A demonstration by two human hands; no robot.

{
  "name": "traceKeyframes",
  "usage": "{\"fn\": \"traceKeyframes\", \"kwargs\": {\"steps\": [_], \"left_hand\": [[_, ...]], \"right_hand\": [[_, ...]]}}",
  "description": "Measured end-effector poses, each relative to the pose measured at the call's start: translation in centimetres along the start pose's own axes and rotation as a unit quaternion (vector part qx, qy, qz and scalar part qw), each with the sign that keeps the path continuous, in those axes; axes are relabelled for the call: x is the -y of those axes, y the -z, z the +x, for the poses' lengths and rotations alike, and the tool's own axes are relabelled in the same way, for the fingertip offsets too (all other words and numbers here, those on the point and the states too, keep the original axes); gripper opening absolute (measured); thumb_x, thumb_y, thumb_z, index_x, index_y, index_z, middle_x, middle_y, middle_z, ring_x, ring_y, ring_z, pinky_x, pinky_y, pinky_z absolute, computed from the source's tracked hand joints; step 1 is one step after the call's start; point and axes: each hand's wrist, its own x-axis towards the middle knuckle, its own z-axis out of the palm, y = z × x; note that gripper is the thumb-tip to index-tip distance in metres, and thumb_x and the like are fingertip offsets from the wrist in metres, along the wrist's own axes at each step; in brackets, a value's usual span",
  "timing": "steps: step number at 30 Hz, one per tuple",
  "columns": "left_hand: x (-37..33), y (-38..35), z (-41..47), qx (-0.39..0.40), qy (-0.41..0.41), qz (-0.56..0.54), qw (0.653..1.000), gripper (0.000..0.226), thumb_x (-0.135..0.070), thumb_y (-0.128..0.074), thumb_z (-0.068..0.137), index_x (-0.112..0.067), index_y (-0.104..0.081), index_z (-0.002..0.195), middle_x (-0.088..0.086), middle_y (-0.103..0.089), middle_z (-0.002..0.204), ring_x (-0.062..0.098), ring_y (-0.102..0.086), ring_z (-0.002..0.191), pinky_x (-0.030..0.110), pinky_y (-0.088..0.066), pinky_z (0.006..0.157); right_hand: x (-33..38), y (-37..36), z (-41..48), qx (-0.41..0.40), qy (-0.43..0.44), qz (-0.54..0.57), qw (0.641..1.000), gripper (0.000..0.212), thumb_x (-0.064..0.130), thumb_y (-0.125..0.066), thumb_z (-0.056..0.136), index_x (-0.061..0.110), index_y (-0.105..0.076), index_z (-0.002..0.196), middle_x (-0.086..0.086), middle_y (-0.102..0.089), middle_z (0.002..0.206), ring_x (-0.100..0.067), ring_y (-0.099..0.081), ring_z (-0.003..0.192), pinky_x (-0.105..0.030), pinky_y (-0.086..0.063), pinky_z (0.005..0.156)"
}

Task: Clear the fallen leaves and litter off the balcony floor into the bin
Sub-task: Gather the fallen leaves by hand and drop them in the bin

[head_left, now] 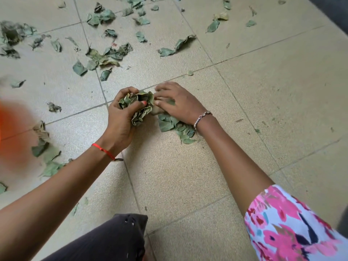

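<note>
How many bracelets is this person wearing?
2: a red thread on the wrist of the left hand, which grips a bunch of leaves, and a beaded bracelet on the right wrist. The sleeve may hide more.

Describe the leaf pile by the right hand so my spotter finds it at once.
Find the two hands on the tiled floor. At the right hand's heel, beside its bracelet, lies a pile of flat green leaves. Unlike the crumpled bunch in the grip of the left hand, it lies loose, unheld.
</note>
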Motion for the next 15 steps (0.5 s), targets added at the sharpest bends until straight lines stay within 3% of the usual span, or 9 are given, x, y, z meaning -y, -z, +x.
{"fn": "traceKeyframes", "kwargs": {"steps": [3, 6, 7, 9, 12, 15], "left_hand": [[-0.2, 0.4, 0.2, -0.004, 0.006, -0.011, 1.000, 0.033, 0.011, -0.051, 0.084, -0.023, -0.054, 0.085, -0.008, -0.068, 0.076, 0.011, -0.064, 0.066, 0.019, -0.050, 0.051], [-0.6, 0.8, 0.5, -0.021, 0.001, -0.041, 0.999, 0.034, 0.012, -0.051, 0.083, -0.022, -0.054, 0.084, -0.006, -0.066, 0.080, 0.010, -0.063, 0.067, 0.021, -0.052, 0.054], [-0.8, 1.0, 0.8, -0.024, -0.004, -0.045, 0.999, 0.034, 0.013, -0.050, 0.083, -0.022, -0.054, 0.084, -0.005, -0.065, 0.082, 0.010, -0.063, 0.068, 0.022, -0.052, 0.054], [-1.2, 1.4, 1.5, -0.023, -0.027, -0.026, 0.999, 0.033, 0.012, -0.052, 0.082, -0.021, -0.054, 0.084, -0.005, -0.066, 0.081, 0.012, -0.063, 0.070, 0.023, -0.054, 0.057], [-1.4, 1.7, 2.6, -0.024, -0.088, 0.081, 0.993, 0.032, 0.010, -0.059, 0.075, -0.021, -0.056, 0.083, -0.007, -0.065, 0.081, 0.008, -0.063, 0.076, 0.022, -0.054, 0.065], [-0.8, 1.3, 3.1, 0.006, -0.143, 0.221, 0.965, 0.036, 0.012, -0.057, 0.077, -0.023, -0.057, 0.084, -0.004, -0.062, 0.089, 0.005, -0.063, 0.084, 0.022, -0.052, 0.076]], "right_hand": [[0.2, 0.9, -2.2, -0.129, -0.033, 0.136, 0.982, 0.023, 0.023, -0.056, 0.088, 0.011, -0.069, 0.102, -0.006, -0.062, 0.117, -0.016, -0.054, 0.111, -0.036, -0.045, 0.098], [-0.7, 2.3, -5.5, -0.253, -0.098, 0.170, 0.947, 0.046, 0.043, -0.047, 0.083, 0.015, -0.059, 0.117, -0.004, -0.056, 0.129, -0.010, -0.048, 0.119, -0.025, -0.040, 0.101], [-0.9, 2.5, -6.7, -0.249, -0.127, 0.158, 0.947, 0.058, 0.051, -0.046, 0.081, 0.016, -0.052, 0.126, -0.003, -0.048, 0.137, -0.009, -0.044, 0.125, -0.026, -0.038, 0.102], [-1.0, 2.2, -8.9, -0.161, -0.186, 0.102, 0.964, 0.087, 0.067, -0.047, 0.074, 0.021, -0.025, 0.144, 0.000, -0.025, 0.152, -0.012, -0.027, 0.138, -0.034, -0.030, 0.109], [-0.1, 0.2, -10.4, -0.029, -0.192, -0.068, 0.979, 0.122, 0.085, -0.044, 0.055, 0.026, 0.012, 0.146, 0.004, 0.009, 0.156, -0.010, 0.005, 0.143, -0.039, 0.000, 0.118], [0.5, -1.2, -9.7, -0.027, -0.163, -0.145, 0.975, 0.132, 0.092, -0.037, 0.047, 0.024, 0.019, 0.145, 0.000, 0.014, 0.156, -0.011, 0.013, 0.143, -0.041, 0.008, 0.118]]}}
